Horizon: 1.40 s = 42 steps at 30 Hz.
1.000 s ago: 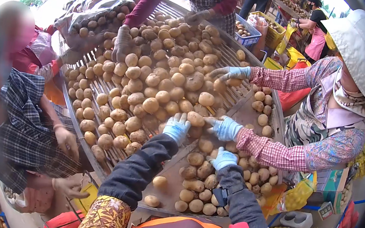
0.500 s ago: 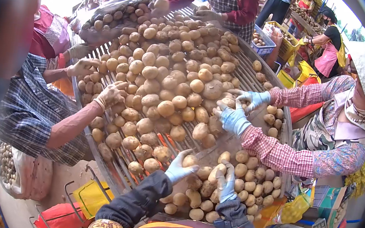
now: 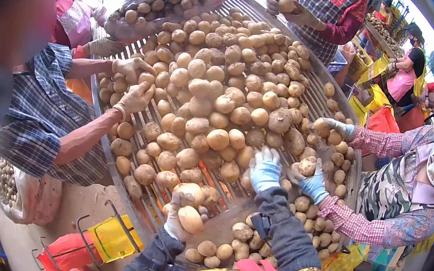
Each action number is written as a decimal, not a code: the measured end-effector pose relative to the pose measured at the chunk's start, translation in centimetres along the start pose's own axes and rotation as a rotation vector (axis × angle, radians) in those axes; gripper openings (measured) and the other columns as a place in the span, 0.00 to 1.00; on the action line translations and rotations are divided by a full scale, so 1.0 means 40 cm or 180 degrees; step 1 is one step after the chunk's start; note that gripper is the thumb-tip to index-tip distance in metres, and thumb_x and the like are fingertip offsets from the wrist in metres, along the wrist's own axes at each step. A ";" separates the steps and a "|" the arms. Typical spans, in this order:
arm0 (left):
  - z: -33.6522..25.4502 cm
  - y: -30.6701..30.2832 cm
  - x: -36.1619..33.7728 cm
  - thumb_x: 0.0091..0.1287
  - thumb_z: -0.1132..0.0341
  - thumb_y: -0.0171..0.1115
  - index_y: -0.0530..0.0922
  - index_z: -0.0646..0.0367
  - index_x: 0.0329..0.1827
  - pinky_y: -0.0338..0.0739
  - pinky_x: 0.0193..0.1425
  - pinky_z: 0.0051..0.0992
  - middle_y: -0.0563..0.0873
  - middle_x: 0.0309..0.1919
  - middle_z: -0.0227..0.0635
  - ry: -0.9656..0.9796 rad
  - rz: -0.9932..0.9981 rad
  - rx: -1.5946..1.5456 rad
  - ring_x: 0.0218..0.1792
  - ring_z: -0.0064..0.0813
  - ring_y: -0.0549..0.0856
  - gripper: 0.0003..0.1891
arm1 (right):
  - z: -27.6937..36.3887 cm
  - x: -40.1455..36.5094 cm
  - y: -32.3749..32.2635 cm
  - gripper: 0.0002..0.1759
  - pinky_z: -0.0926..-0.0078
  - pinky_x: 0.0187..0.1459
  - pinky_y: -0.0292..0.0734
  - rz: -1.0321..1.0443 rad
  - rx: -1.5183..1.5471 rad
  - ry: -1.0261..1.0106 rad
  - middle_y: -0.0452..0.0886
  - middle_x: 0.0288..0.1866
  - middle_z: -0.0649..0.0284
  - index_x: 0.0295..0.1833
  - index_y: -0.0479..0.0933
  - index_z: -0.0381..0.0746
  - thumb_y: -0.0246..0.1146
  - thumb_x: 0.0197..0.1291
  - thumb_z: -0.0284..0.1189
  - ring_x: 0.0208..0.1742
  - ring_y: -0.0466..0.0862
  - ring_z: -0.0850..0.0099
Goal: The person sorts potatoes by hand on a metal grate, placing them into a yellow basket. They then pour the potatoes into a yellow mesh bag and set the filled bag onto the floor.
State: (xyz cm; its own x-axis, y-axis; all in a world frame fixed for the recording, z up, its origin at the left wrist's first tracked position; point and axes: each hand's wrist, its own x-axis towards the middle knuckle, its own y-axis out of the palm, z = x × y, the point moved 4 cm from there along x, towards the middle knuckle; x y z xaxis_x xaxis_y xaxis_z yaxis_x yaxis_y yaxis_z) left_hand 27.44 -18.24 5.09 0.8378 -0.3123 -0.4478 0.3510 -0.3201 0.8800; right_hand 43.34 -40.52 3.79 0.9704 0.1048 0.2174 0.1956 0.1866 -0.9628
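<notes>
My left hand (image 3: 174, 224), in a pale glove, is closed around a potato (image 3: 191, 220) at the near edge of the slatted sorting table (image 3: 231, 195). A second large potato (image 3: 190, 193) lies against its fingers. Farther up and to the right, my right hand (image 3: 265, 170), gloved in light blue, reaches onto the heap of potatoes (image 3: 218, 139) with its fingers stretched out. I see nothing in its grasp, though its fingertips are slightly blurred. Small potatoes (image 3: 242, 232) lie in the tray between my forearms.
Across on the right, a co-worker's blue-gloved hands (image 3: 312, 183) hold potatoes. Another person's hands (image 3: 137, 97) rest on the heap at left. At the far side a gloved person holds a potato (image 3: 286, 4). A yellow bag (image 3: 115, 237) hangs on a metal frame beside the table.
My view has shifted. My left hand has moved away from the small potatoes with a potato in it. My right hand has let go of its potato and reached forward onto the heap.
</notes>
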 end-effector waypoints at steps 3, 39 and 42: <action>-0.131 0.059 0.104 0.60 0.39 0.67 0.63 0.50 0.70 0.84 0.44 0.34 0.80 0.52 0.37 0.0567 -0.0443 0.1155 0.41 0.31 0.84 0.41 | -0.052 -0.094 -0.022 0.19 0.52 0.58 0.70 0.0651 0.0505 0.0078 0.75 0.57 0.57 0.50 0.79 0.45 0.63 0.59 0.44 0.57 0.72 0.51; -0.076 -0.036 -0.076 0.69 0.39 0.53 0.76 0.55 0.58 0.76 0.62 0.52 0.81 0.58 0.42 0.0745 -0.0069 -0.0054 0.60 0.44 0.79 0.29 | 0.085 0.204 -0.048 0.33 0.58 0.56 0.76 0.1299 0.0159 -0.0534 0.71 0.59 0.50 0.62 0.69 0.46 0.72 0.48 0.34 0.56 0.79 0.51; -0.072 -0.053 -0.094 0.70 0.43 0.53 0.76 0.54 0.60 0.73 0.65 0.56 0.77 0.63 0.47 0.0879 -0.0011 -0.0446 0.65 0.49 0.75 0.27 | 0.020 0.147 -0.053 0.35 0.67 0.53 0.79 0.1236 0.3178 0.0508 0.75 0.54 0.58 0.66 0.65 0.41 0.71 0.54 0.37 0.54 0.80 0.65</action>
State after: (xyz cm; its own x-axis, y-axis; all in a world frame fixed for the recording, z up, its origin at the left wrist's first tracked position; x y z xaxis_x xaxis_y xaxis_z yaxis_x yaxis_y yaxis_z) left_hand 24.74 -13.81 5.38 0.9117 -0.0504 -0.4079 0.3924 -0.1882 0.9003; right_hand 48.53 -39.51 7.24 0.9626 0.2134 -0.1672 -0.2626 0.8868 -0.3802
